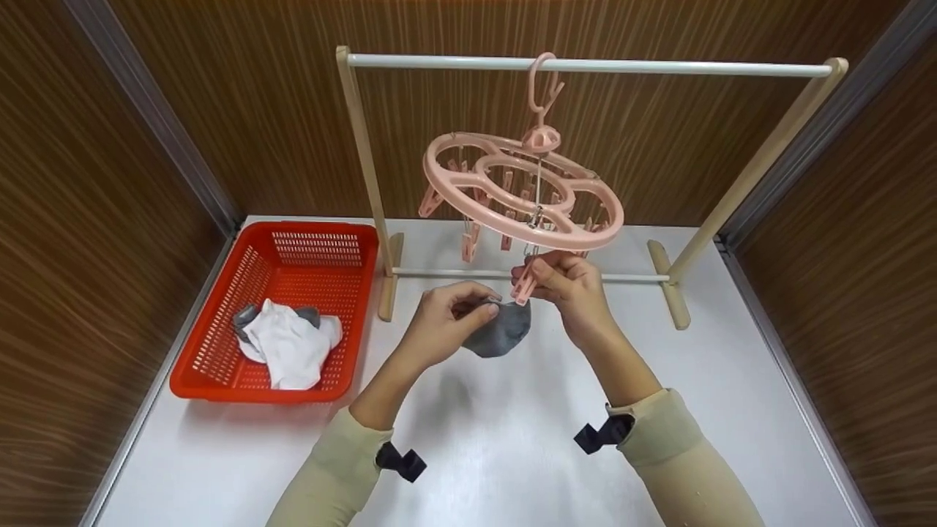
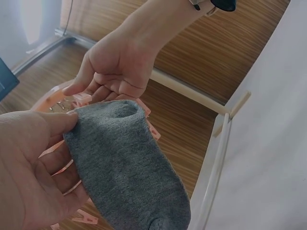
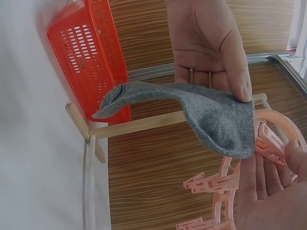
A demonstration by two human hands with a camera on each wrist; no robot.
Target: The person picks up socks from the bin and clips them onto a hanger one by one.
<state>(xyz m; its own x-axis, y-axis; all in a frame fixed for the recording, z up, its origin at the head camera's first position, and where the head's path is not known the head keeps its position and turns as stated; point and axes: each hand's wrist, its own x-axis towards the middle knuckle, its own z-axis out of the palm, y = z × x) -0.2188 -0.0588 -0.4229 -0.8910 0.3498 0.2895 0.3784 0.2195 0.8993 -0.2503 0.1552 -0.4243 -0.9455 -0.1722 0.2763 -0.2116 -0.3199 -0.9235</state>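
Between the left thumb and fingers, a grey sock hangs pinched.

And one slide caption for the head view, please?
Left fingers pinch a gray sock; right fingers hold a pink clothespin.

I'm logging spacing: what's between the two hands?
In the head view, a grey fabric sock, pinched by the left hand, and a pink plastic clothespin, held by the right hand.

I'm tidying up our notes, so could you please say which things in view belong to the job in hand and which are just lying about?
Job:
grey sock, in the left grip
pink peg, in the right grip
pink hanger
rack
red basket and white cloth, probably

Apparently incidental:
black wrist devices, worn
blue object, unidentified
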